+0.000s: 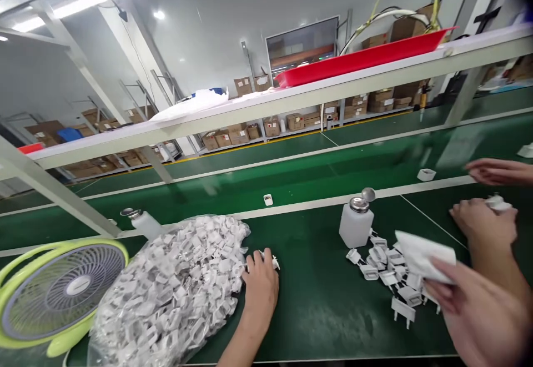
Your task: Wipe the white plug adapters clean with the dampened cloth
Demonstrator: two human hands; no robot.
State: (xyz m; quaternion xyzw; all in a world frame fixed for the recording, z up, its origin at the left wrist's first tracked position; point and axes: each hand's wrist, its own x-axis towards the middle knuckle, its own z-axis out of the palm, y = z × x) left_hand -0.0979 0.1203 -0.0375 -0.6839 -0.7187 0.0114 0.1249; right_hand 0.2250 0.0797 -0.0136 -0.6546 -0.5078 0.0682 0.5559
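My left hand [261,281] is on the green table at the right edge of a clear bag of white plastic plug parts [179,283]. Its fingers curl over a white plug part [275,262], mostly hidden under them. At the right, my right hand [470,306], somewhat blurred, pinches a folded white cloth [425,253]. The cloth is above a loose pile of white plug housings [389,270], some showing two prongs. Just behind that pile stands a white pump bottle [357,222] with a metal top, its lid raised.
A co-worker's hands [485,220] are at the far right, one with a white part. A green fan [70,289] stands left, near a second bottle [144,224]. Single parts sit on the green belt [233,189]. Overhead, a shelf [250,106] carries a red tray [362,61].
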